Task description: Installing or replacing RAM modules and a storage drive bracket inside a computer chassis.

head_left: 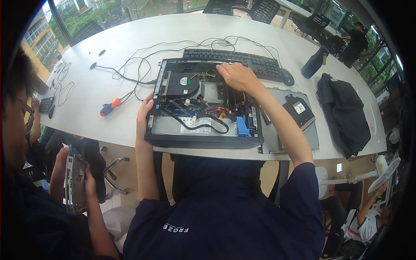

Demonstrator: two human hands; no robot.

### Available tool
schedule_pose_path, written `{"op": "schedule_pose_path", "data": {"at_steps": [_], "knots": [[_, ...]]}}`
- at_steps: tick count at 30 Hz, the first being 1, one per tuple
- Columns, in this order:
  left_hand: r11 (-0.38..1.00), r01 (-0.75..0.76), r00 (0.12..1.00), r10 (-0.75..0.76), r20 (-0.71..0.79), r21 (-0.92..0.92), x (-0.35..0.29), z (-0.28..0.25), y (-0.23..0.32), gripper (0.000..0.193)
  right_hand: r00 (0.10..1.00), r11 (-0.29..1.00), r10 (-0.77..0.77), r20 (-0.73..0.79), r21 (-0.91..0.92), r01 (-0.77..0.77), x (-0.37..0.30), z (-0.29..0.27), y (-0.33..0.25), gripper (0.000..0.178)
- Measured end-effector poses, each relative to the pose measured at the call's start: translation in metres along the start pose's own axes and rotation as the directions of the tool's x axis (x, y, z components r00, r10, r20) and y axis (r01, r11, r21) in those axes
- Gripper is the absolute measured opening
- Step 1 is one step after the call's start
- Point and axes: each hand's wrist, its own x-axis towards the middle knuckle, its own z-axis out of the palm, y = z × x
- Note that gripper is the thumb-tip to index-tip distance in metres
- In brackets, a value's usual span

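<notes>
An opened desktop computer case (203, 141) lies flat at the table's near edge, its insides showing. My left hand (144, 113) grips the case's left side, thumb near the upper edge. At the far inner side, my right hand (237, 78) has its fingers closed and pointing down beside some thin wires; what they hold, if anything, is hidden. A round black blower fan (183, 81) sits at the case's far left. Nearer me, a looped black cable (219, 128) lies over a silver metal surface. A blue plastic latch (242, 126) stands at the near right.
Behind the case are a black keyboard (255, 65) and mouse (287, 77). An orange-and-blue screwdriver (110, 107) lies left; a metal panel (312, 136) bearing a black drive (298, 111), a bottle (313, 63) and a black bag (343, 115) lie right. Left, a co-worker holds a metal computer part (76, 184).
</notes>
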Motion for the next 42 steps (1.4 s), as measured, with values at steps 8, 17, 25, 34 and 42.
{"op": "schedule_pose_path", "data": {"at_steps": [8,17,25,34,42], "knots": [[1.0,0.003,1.0,-0.003,0.002,-0.019,0.001,0.005,-0.001,0.055,0.999,0.995,-0.011,-0.047,-0.102,0.006,0.008,0.013,0.009,0.048],[1.0,-0.011,1.0,0.011,0.016,-0.016,0.002,0.0,-0.001,0.054,0.999,0.986,0.026,0.034,-0.163,-0.02,0.011,0.013,0.013,0.043],[1.0,-0.004,1.0,0.004,-0.005,0.008,0.001,0.0,0.0,0.055,0.998,0.997,0.057,-0.035,-0.059,-0.059,0.009,0.01,0.004,0.047],[1.0,-0.015,1.0,0.015,0.02,0.004,0.001,-0.001,0.0,0.054,0.98,0.98,0.187,-0.074,-0.055,-0.191,-0.011,-0.016,-0.015,0.028],[1.0,-0.005,1.0,0.005,0.014,0.019,0.001,-0.002,-0.001,0.054,0.942,0.934,0.299,0.151,-0.248,-0.256,-0.003,-0.005,-0.027,0.029]]}}
